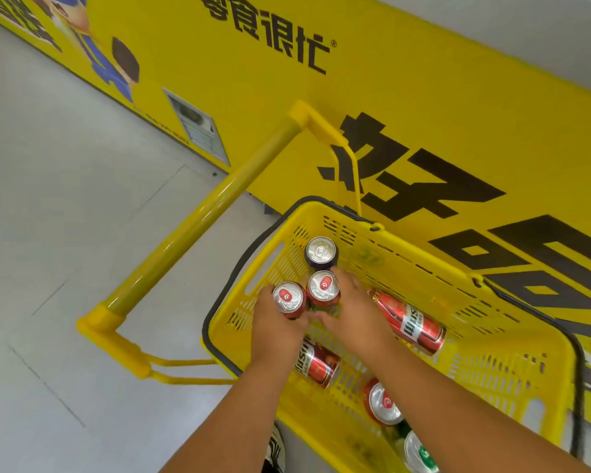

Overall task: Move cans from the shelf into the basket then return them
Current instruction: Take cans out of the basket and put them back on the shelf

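Observation:
A yellow plastic basket (512,363) stands on the floor with several cans inside. My left hand (277,327) is shut on an upright red can (289,298) at the basket's near-left corner. Beside it, my right hand (354,310) wraps around a second upright red can (323,288). A dark purple can (320,252) stands just beyond them. Two red cans lie on their sides, one (410,322) to the right and one (316,361) under my forearms. Another red can (382,402) and a green can (420,452) sit at the basket's near end.
The basket's long yellow pull handle (198,227) sticks out to the left over the grey tiled floor (55,199). A yellow display cabinet (423,97) with black lettering runs right behind the basket. A shoe (275,448) shows at the bottom edge.

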`<state>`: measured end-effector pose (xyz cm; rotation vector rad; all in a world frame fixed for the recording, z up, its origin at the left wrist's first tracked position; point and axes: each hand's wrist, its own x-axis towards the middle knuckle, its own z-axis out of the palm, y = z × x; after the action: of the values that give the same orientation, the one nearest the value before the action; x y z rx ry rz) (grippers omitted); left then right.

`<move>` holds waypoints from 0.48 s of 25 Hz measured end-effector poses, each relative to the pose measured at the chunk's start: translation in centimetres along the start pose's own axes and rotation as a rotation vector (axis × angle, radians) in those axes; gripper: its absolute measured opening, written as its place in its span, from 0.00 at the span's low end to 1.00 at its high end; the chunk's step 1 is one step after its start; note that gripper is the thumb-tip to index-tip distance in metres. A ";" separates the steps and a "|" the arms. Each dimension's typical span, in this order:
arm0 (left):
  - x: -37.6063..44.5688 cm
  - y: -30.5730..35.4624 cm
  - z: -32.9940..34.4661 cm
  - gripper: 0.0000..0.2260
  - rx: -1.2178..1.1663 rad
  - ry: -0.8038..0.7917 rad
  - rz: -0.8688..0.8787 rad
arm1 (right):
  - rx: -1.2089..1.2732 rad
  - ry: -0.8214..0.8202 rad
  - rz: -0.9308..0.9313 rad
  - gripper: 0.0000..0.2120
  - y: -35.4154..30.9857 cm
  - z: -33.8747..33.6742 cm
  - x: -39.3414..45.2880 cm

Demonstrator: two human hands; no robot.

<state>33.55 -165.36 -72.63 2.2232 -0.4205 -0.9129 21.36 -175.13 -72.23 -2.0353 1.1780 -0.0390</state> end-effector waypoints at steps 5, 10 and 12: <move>0.9 -0.1 0.1 0.27 -0.055 -0.031 -0.051 | 0.161 0.067 0.016 0.37 0.6 0.7 0.6; -0.6 1.3 -1.9 0.23 -0.074 0.012 0.025 | 0.177 0.024 -0.003 0.34 -0.6 -1.8 -0.3; -1.5 3.4 -4.0 0.26 -0.050 -0.006 0.055 | 0.187 0.027 -0.002 0.34 -2.0 -4.4 -1.3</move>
<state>35.26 -165.10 -67.41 2.1530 -0.4549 -0.8920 20.38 -176.19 -67.47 -1.8769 1.1444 -0.1723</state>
